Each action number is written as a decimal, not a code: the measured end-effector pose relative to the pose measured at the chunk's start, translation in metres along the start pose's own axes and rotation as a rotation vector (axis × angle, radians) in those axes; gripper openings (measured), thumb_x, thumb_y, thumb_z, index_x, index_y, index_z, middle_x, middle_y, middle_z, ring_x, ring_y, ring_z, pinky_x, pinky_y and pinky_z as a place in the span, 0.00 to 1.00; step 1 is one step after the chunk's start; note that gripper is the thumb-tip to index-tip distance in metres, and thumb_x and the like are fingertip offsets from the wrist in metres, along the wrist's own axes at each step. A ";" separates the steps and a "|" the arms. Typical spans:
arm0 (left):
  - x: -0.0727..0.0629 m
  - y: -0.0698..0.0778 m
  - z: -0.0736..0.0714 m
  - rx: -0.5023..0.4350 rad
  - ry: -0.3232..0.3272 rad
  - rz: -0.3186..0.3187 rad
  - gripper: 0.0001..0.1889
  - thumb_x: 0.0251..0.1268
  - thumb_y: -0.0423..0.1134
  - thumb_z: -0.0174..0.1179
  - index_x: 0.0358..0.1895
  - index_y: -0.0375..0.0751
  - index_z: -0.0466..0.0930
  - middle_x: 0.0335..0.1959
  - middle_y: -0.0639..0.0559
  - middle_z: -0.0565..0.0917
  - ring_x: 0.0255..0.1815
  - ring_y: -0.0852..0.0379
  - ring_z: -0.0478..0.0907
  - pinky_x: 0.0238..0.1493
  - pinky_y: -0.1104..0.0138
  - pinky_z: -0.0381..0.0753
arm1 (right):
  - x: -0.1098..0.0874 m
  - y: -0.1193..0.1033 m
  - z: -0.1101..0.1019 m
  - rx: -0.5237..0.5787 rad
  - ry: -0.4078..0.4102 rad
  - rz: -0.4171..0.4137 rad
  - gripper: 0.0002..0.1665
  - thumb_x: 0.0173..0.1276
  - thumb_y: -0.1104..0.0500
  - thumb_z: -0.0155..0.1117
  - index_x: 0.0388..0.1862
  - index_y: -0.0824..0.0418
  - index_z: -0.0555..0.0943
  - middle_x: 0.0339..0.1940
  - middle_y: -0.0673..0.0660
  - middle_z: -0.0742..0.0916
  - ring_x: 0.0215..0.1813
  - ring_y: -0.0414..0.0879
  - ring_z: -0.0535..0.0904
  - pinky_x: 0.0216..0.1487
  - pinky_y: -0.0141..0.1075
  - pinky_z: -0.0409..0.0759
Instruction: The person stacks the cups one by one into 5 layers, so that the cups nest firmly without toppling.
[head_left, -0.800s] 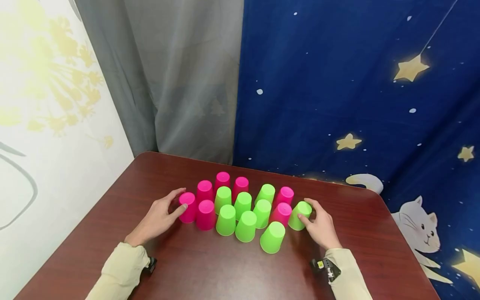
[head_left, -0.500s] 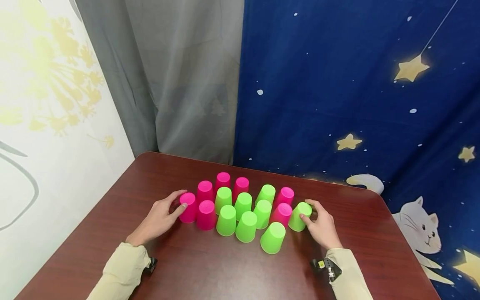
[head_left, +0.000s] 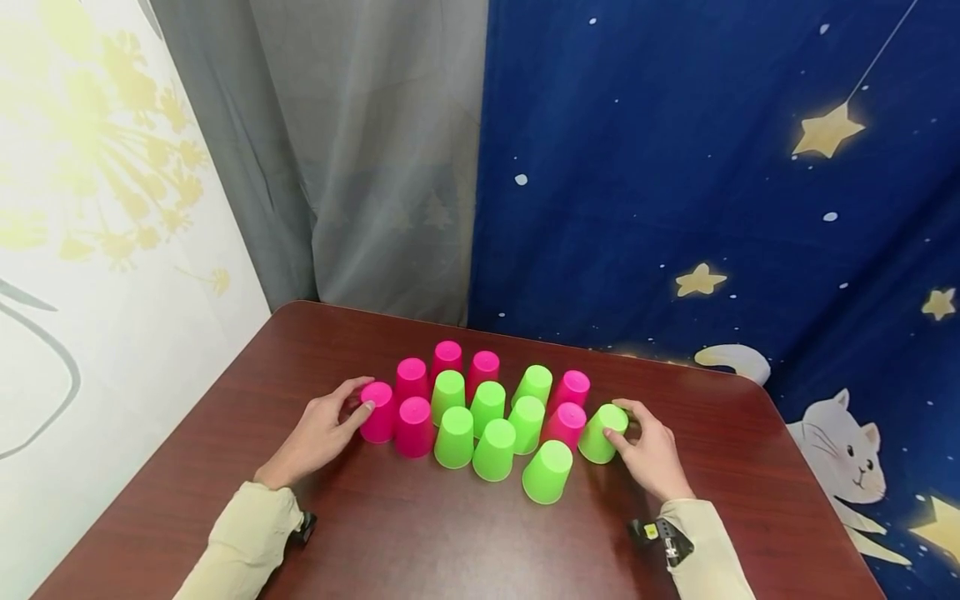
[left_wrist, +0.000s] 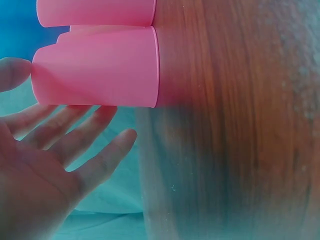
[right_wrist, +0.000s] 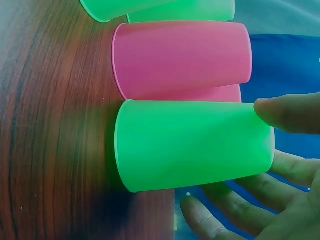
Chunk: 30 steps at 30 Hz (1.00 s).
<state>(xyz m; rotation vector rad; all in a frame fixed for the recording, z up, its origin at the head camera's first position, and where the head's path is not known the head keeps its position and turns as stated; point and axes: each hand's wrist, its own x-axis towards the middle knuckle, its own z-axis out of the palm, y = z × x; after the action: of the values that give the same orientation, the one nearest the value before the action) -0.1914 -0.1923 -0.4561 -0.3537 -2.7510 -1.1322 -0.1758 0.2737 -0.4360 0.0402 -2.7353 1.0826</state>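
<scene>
Several pink and green plastic cups stand upside down in a cluster in the head view. My left hand (head_left: 318,433) holds the leftmost pink cup (head_left: 377,417), thumb at its top edge and fingers along its outer side. In the left wrist view that pink cup (left_wrist: 97,72) stands on the wood, its little-finger side free of the hand. My right hand (head_left: 649,450) holds the rightmost green cup (head_left: 602,437). The right wrist view shows this green cup (right_wrist: 190,145) with the thumb on its top edge and fingers at its far side, beside a pink cup (right_wrist: 182,57).
Between the hands are more cups, such as a front green cup (head_left: 547,473) nearest me and a pink cup (head_left: 447,360) at the back. They stand on a brown wooden table (head_left: 450,542). A grey curtain (head_left: 382,167) and a blue starry curtain (head_left: 637,167) hang behind it.
My right hand and the rightmost green cup have shifted slightly to the right. The left hand stays at its pink cup, and the other cups keep their places.
</scene>
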 end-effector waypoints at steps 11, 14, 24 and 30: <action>0.001 0.000 -0.002 0.001 0.009 0.004 0.24 0.71 0.39 0.61 0.68 0.40 0.71 0.49 0.45 0.86 0.43 0.54 0.81 0.41 0.71 0.80 | 0.006 -0.003 -0.011 -0.008 -0.017 -0.072 0.27 0.64 0.67 0.69 0.62 0.66 0.76 0.52 0.69 0.87 0.51 0.62 0.87 0.51 0.52 0.86; 0.001 0.000 -0.002 0.002 0.008 0.010 0.24 0.70 0.39 0.61 0.67 0.40 0.72 0.46 0.46 0.86 0.40 0.55 0.78 0.39 0.71 0.78 | 0.014 -0.004 -0.015 -0.022 -0.025 -0.088 0.26 0.64 0.66 0.69 0.61 0.66 0.76 0.52 0.70 0.87 0.48 0.61 0.88 0.51 0.53 0.85; 0.002 -0.004 0.000 -0.007 -0.008 0.002 0.23 0.70 0.39 0.62 0.66 0.43 0.72 0.46 0.48 0.86 0.40 0.56 0.78 0.39 0.72 0.78 | 0.044 -0.001 -0.024 -0.089 -0.067 -0.097 0.25 0.65 0.63 0.70 0.61 0.66 0.77 0.53 0.68 0.86 0.49 0.60 0.87 0.50 0.48 0.85; 0.003 -0.003 0.000 -0.012 -0.009 0.020 0.22 0.70 0.39 0.62 0.65 0.44 0.72 0.44 0.50 0.86 0.39 0.57 0.77 0.39 0.72 0.78 | 0.069 -0.001 -0.025 -0.109 -0.077 -0.113 0.26 0.66 0.63 0.69 0.61 0.68 0.76 0.55 0.70 0.85 0.52 0.63 0.86 0.55 0.55 0.83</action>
<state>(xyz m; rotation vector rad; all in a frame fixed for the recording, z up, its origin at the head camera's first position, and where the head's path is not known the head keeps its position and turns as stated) -0.1945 -0.1936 -0.4575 -0.3882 -2.7428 -1.1461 -0.2391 0.2927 -0.4041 0.2214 -2.8170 0.9196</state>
